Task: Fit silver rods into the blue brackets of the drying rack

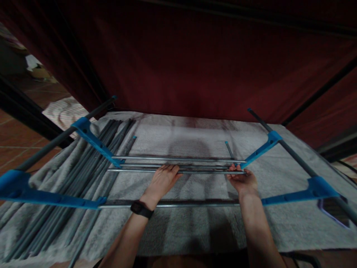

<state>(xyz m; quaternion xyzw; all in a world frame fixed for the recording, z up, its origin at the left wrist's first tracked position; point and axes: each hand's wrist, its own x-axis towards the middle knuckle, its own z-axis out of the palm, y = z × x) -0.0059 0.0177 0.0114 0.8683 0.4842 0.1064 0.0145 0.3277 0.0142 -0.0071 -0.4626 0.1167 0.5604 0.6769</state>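
Note:
My left hand [164, 179], with a dark band on its wrist, is closed palm-down over a thin metal tube [206, 172]. The tube's right end lies in the fingers of my right hand [242, 179], which is turned palm-up. Its left end reaches close to a blue plastic bracket [96, 143] without clearly joining it. Just behind run more crosswise tubes [178, 159], near the right blue bracket [259, 150]. Nearer to me, a front crossbar [195, 205] spans two more blue brackets, passing under my forearms. Grey upright poles [298, 158] carry the brackets on both sides.
Several loose grey tubes [75, 182] lie bundled on the left of the grey fleecy blanket [195, 227]. A dark red fabric wall [195, 67] closes off the back. A phone-like flat object [334, 211] rests at the right. Tiled floor [16, 137] shows at the left.

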